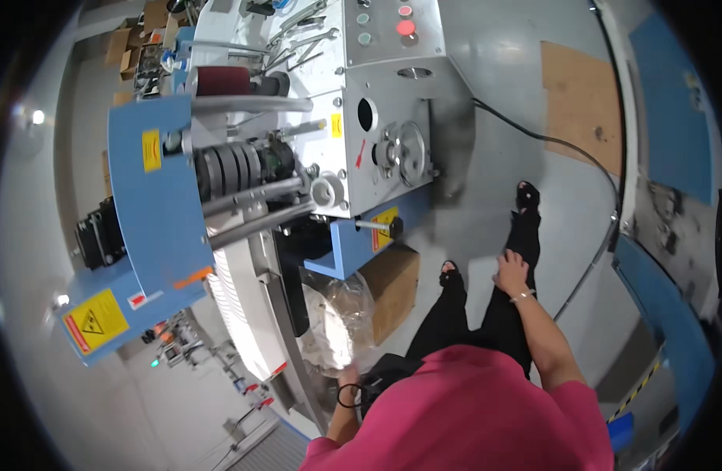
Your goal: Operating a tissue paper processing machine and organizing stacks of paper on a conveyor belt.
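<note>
My right hand lies on my right trouser leg near the knee, with its fingers spread over the black cloth and nothing in them. A thin bracelet circles that wrist. Low at the left, my left hand is at the lower edge of a crumpled clear plastic bag. Its fingers are lost in glare and plastic, so whether it grips the bag does not show. The bag hangs against an open cardboard box on the floor, beneath the blue bracket of a machine.
The machine's metal housing carries a handwheel and push buttons. Steel bars, rollers and a blue plate project leftward. Several wrenches lie on top. A black cable crosses the floor by a cardboard sheet.
</note>
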Demonstrator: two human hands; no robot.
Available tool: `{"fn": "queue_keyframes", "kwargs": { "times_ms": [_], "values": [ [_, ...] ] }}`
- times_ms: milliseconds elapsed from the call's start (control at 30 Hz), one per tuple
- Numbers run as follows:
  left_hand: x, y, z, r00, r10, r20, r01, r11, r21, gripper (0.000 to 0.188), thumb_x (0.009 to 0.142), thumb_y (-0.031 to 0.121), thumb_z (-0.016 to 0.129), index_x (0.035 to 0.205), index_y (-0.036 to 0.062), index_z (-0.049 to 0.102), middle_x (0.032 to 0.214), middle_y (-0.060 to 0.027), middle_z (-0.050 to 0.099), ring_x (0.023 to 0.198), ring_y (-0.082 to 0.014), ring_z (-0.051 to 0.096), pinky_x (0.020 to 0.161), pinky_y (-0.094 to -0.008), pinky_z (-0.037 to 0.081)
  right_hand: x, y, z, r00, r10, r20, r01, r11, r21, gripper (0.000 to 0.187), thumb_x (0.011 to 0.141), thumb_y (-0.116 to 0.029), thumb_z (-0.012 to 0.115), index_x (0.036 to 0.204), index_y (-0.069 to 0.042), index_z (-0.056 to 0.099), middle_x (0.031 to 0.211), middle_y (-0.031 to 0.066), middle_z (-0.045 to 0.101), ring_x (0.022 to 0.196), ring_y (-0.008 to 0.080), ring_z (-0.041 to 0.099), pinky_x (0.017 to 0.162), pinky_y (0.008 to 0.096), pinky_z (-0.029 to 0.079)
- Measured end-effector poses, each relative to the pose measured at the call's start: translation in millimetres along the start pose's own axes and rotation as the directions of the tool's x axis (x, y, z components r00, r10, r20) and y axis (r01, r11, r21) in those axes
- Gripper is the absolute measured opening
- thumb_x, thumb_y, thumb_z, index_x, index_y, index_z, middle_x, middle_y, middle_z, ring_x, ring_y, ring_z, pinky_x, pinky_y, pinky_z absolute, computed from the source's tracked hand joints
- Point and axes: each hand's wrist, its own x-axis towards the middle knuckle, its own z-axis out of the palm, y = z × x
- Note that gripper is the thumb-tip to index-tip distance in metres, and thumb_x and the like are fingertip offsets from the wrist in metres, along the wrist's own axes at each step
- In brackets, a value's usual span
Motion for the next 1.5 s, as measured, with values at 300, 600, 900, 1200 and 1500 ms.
{"fn": "queue_keyframes", "kwargs": {
  "times_ms": [300,600,900,1200,1500],
  "values": [
    [-30,251,-237,0.89,0.132,0.437,0.414,0.173,-0.894,0.036,0.096,0.037,0.049,0.116,0.008,0.055,0.096,-0.0003,0.06,0.086,-0.0118,0.059,0.077,-0.0266,0.048,18,56,-71,0.875,0.272,0.402,-0.308,0.951,0.026,0.081,0.073,-0.042,0.072,0.141,-0.026,0.031,0.151,0.0183,0.014,0.134,0.0435,0.023,0.092,0.0657,0.036],
    [-29,259,-261,0.848,0.097,0.521,0.477,0.289,-0.83,0.033,0.093,0.029,0.056,0.119,0.008,0.055,0.101,-0.0028,0.062,0.087,-0.0131,0.061,0.078,-0.0292,0.05,46,67,-97,0.868,0.21,0.449,-0.239,0.971,0.009,0.076,0.077,-0.042,0.067,0.142,-0.027,0.031,0.152,0.017,0.014,0.134,0.0423,0.023,0.095,0.064,0.035],
    [69,291,-355,0.954,0.208,0.215,0.092,0.482,-0.872,0.039,0.09,0.036,0.055,0.11,0.0025,0.06,0.091,-0.005,0.062,0.079,-0.0139,0.059,0.071,-0.0259,0.048,66,85,-143,0.835,0.171,0.523,-0.179,0.983,-0.036,0.063,0.077,-0.037,0.063,0.136,-0.026,0.043,0.149,0.0156,0.025,0.133,0.0387,0.028,0.098,0.0625,0.033],
    [149,540,-397,0.773,0.51,0.378,-0.341,0.835,-0.431,0.111,0.064,0.06,0.072,0.141,-0.0033,0.022,0.133,-0.0338,0.041,0.123,-0.0391,0.045,0.098,-0.0454,0.04,136,58,-191,0.8,0.353,0.485,-0.36,0.929,-0.081,0.11,0.062,-0.054,0.078,0.147,-0.028,0.014,0.148,0.0192,0.018,0.131,0.0423,0.031,0.099,0.055,0.038],
    [160,578,-450,0.948,0.131,0.289,-0.029,0.943,-0.332,0.11,0.059,0.051,0.079,0.138,0.0048,0.018,0.126,-0.0238,0.044,0.114,-0.0412,0.048,0.084,-0.0601,0.043,180,15,-233,0.7,0.503,0.507,-0.433,0.863,-0.259,0.113,0.066,-0.05,0.077,0.149,-0.026,0.004,0.14,0.0194,0.029,0.122,0.0408,0.042,0.095,0.0519,0.041]
  ]
}}
